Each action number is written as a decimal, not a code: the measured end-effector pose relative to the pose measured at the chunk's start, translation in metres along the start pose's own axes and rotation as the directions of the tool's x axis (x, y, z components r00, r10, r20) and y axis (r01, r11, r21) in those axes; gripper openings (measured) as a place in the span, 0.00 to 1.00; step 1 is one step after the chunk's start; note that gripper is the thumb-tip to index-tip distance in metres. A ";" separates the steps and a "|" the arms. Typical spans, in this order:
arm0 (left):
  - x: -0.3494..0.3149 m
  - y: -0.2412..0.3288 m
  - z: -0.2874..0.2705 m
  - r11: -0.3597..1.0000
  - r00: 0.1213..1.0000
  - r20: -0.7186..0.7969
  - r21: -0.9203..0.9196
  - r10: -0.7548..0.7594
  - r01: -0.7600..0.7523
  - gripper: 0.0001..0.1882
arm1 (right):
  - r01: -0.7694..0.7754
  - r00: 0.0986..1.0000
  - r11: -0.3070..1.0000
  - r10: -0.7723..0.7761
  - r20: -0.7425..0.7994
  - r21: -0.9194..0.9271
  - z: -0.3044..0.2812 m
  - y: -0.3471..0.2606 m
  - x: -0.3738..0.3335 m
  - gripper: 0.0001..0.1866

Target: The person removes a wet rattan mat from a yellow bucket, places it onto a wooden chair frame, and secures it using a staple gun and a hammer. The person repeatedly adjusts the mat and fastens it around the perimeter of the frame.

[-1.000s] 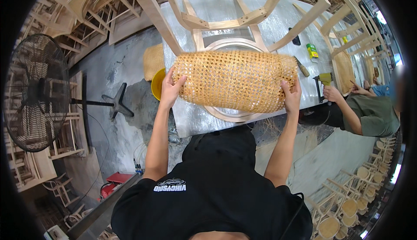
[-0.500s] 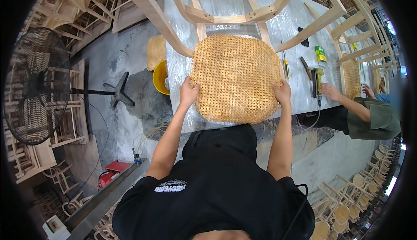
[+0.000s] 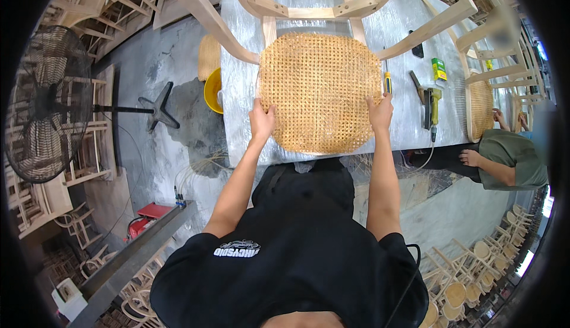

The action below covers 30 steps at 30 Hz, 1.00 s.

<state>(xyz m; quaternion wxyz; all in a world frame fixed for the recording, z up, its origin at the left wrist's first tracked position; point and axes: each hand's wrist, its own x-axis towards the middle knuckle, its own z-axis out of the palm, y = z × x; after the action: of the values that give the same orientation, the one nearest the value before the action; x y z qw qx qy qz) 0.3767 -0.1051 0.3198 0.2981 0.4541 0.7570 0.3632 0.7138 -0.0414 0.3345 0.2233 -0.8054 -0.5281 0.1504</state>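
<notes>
Bare left hand (image 3: 262, 120) and bare right hand (image 3: 380, 114), each curled narrow, gripped opposite sides of a golden, rounded-square woven cane panel (image 3: 320, 90), right at the near edge of the film-covered grey worktop (image 3: 407, 117)!

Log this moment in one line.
Left grip: cane, left edge; right grip: cane, right edge; chair: shows beyond cane; hosed tool: on table

I see honey-gold cane webbing (image 3: 320, 93), latticed with tiny holes, mid-frame; a pale blond chair frame (image 3: 313, 13) above; a yellow bucket (image 3: 211, 92) left of centre.
</notes>
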 end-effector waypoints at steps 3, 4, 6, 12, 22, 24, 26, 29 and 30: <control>0.000 0.006 0.014 1.000 1.000 0.014 -0.024 0.012 -0.011 0.18 | 0.162 0.984 0.985 -0.158 -0.080 0.053 -0.011 0.033 0.005 0.35; 0.002 0.006 0.013 1.000 1.000 0.004 -0.019 -0.013 0.014 0.19 | 0.169 0.984 0.982 -0.162 -0.079 0.083 -0.008 0.037 -0.004 0.36; -0.002 0.004 0.010 0.999 0.999 -0.032 0.017 -0.036 0.036 0.19 | 0.179 0.981 0.974 -0.166 -0.097 0.140 -0.007 0.043 -0.012 0.38; -0.005 0.006 0.010 0.998 0.998 -0.053 0.046 -0.037 0.040 0.19 | 0.144 0.990 0.974 -0.143 -0.021 0.177 -0.012 0.066 -0.039 0.38; 0.010 0.008 0.006 0.943 0.989 0.124 0.312 0.083 -0.118 0.27 | 0.008 0.997 0.961 -0.030 0.075 0.276 -0.010 0.077 -0.015 0.33; 0.010 -0.004 0.003 0.965 0.988 0.146 0.245 0.052 -0.087 0.26 | 0.086 0.996 0.986 -0.085 -0.013 0.141 0.001 0.071 -0.017 0.33; 0.014 -0.016 -0.010 0.936 0.995 0.062 0.340 0.075 -0.092 0.26 | -0.010 0.995 0.970 -0.014 0.098 0.244 0.008 0.045 -0.016 0.32; 0.003 0.008 0.007 0.956 0.991 0.132 0.287 0.028 -0.065 0.27 | 0.067 0.997 0.973 -0.055 -0.061 0.219 0.002 0.068 -0.024 0.30; 0.003 0.009 0.004 0.949 0.991 0.129 0.305 0.039 -0.077 0.27 | 0.062 0.997 0.968 -0.050 -0.056 0.241 0.001 0.065 -0.026 0.31</control>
<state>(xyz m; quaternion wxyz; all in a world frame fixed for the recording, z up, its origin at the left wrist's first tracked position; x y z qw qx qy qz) 0.3831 -0.0982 0.3242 0.2579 0.5386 0.7712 0.2206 0.7534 -0.0873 0.2999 0.3374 -0.7602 -0.5226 0.1874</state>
